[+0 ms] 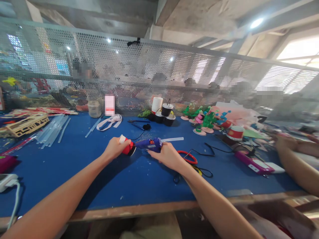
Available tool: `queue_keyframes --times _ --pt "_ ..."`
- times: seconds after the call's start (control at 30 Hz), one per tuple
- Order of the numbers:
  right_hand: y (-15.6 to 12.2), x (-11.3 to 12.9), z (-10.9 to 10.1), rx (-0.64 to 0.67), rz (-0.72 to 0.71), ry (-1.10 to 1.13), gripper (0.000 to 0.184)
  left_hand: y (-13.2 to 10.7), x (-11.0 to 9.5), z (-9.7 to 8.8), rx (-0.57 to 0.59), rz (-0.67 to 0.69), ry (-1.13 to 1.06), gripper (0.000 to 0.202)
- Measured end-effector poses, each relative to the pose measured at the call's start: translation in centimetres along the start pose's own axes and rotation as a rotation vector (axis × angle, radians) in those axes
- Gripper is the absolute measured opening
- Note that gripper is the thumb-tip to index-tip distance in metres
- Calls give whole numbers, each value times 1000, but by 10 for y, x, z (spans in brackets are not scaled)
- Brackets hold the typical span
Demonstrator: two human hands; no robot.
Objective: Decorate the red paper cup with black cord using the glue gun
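Note:
My left hand (115,147) is closed round a small red, black and white paper cup (128,148), tilted on its side above the blue table. In my right hand (169,155) is a blue hot glue gun (149,143), its nozzle pointing left at the cup's side. Whether the tip touches the cup I cannot tell. From the gun's rear sticks a clear glue stick (173,139). A black string runs from near the cup back to a small black clump (146,126). Beside my right wrist lie red-handled pliers or scissors (188,156), partly hidden by the wrist.
Black and white cups (167,109) stand at the back before a perforated metal screen (134,73). Loose glue sticks (53,131) and a wooden frame (28,126) lie left. A purple power strip (254,163) and green craft figures (209,119) are right, near another person's arm (296,162).

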State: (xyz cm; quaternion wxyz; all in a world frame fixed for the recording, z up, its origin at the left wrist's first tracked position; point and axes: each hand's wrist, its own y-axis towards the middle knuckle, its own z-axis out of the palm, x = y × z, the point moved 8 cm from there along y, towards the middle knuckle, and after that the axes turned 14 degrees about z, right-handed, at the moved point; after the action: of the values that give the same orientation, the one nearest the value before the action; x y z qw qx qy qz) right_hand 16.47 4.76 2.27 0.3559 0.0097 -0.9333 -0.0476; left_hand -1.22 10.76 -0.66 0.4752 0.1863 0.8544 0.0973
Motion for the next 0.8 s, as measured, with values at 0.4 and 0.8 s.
queue_keyframes --times 0.4,0.8 --pt "17 -15 7 60 138 122 21 0 4 3 9 -9 -48 37" --pt "23 -16 12 152 212 235 17 1 4 1 -1 15 -21 36"
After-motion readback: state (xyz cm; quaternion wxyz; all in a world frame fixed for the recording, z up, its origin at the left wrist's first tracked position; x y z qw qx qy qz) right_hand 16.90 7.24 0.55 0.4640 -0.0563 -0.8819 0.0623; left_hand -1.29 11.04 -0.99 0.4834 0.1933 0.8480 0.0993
